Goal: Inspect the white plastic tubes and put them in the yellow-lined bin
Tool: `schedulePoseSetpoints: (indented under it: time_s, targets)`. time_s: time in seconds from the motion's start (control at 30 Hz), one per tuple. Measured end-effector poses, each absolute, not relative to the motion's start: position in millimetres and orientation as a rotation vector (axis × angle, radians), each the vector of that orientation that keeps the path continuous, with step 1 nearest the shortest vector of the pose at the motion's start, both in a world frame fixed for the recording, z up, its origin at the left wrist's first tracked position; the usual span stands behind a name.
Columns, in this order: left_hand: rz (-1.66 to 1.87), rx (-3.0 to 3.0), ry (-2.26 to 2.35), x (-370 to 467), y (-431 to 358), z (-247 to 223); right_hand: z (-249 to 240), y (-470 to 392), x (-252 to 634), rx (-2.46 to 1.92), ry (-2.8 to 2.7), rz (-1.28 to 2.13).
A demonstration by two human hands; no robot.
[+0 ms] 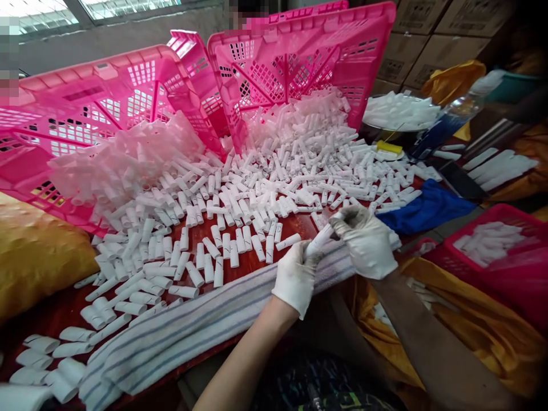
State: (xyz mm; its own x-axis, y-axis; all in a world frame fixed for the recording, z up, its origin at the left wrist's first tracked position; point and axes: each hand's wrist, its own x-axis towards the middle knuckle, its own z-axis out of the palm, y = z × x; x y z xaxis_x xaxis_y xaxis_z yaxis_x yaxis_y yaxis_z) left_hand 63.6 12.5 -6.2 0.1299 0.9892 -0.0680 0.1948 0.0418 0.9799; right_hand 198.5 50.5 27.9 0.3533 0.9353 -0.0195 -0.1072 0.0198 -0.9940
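Observation:
A white paper-like tube (pixel 319 239) is held between my two gloved hands above the table's front edge. My left hand (pixel 294 278), in a white glove, is closed round its lower left end. My right hand (pixel 367 242) has its grey-stained fingers pinched at the upper right end, partly hiding it. Under both hands runs a striped towel (pixel 240 302) along the edge. Beyond them many similar short white tubes (pixel 257 197) lie heaped on the red table (pixel 169 302), some with dark marks on them.
Two pink plastic baskets (pixel 295 63) lie tipped at the back, tubes spilling out. A yellow sack (pixel 38 257) is at left. On the right are a blue cloth (pixel 428 208), a bottle (pixel 466 103), a bowl of white pieces (pixel 398 111) and a pink basket (pixel 505 274). Cartons (pixel 432 40) stand behind.

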Motion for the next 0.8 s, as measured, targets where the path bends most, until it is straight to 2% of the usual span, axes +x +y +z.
schedulePoseSetpoints:
  time_s: [0.17, 0.47, 0.53, 0.67, 0.8]
  targets:
    - [0.929, 1.171, 1.123, 51, 10, 5, 22, 41, 195, -1.213, -1.067, 1.215]
    - [0.55, 0.477, 0.496, 34, 11, 12, 15, 34, 214, -1.005, -1.372, 1.145]
    - [0.603, 0.542, 0.569, 46, 5, 14, 15, 27, 216, -0.987, -1.377, 1.149]
    - [0.88, 0.926, 1.003, 78, -11, 16, 10, 8, 220, -1.058, -1.237, 1.093]
    - [0.827, 1.1, 1.126, 82, -17, 17, 9, -1, 222, -1.082, -1.106, 1.131]
